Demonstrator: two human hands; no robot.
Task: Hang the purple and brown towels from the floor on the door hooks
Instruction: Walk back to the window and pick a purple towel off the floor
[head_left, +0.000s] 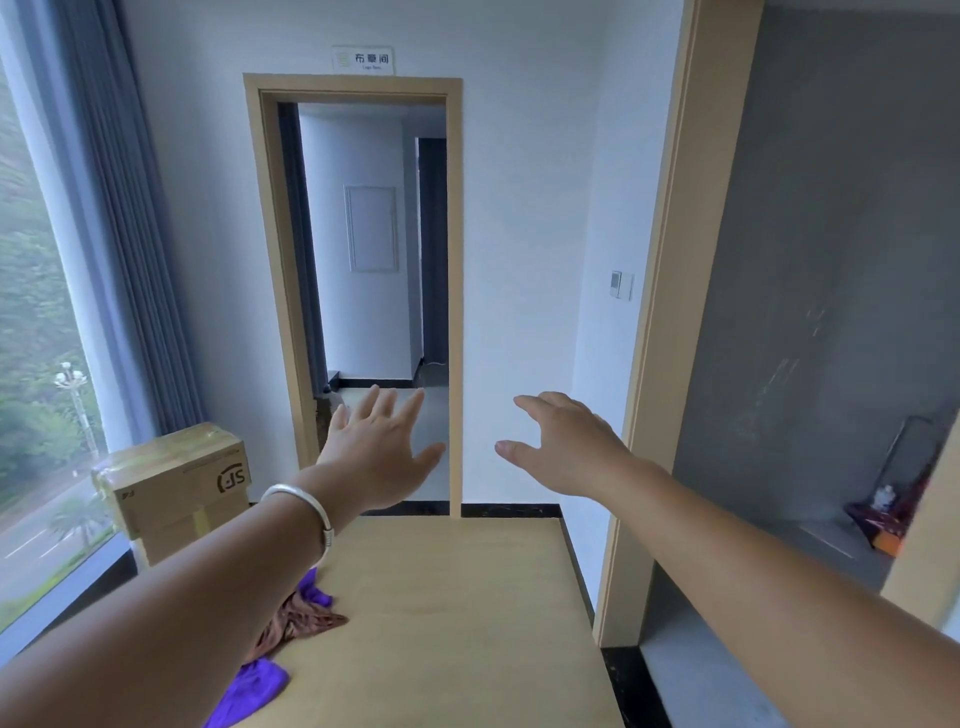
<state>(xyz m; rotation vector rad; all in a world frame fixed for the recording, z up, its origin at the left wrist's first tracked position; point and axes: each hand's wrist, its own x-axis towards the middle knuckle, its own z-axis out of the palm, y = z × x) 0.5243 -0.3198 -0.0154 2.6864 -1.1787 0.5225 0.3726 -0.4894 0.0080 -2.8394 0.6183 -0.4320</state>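
Towels lie crumpled on the tan floor (457, 623), purple towel (249, 691) apparently under brown towel (298, 621); left hand (376, 457) and right hand (566, 449) spread, holding nothing.

A service room in a hotel or similar commercial building: a small nameplate (363, 59) with Chinese characters is fixed above an open wood-trimmed doorway (355, 291), which leads to a bare white-walled corridor. A floor-to-ceiling window (36, 332) with a grey curtain (130, 234) overlooks a road and wooded hillside far below. Taped courier cartons (176, 488) are stacked by the glass, and a wall control panel (621, 285) sits beside a second, grey door (831, 260).
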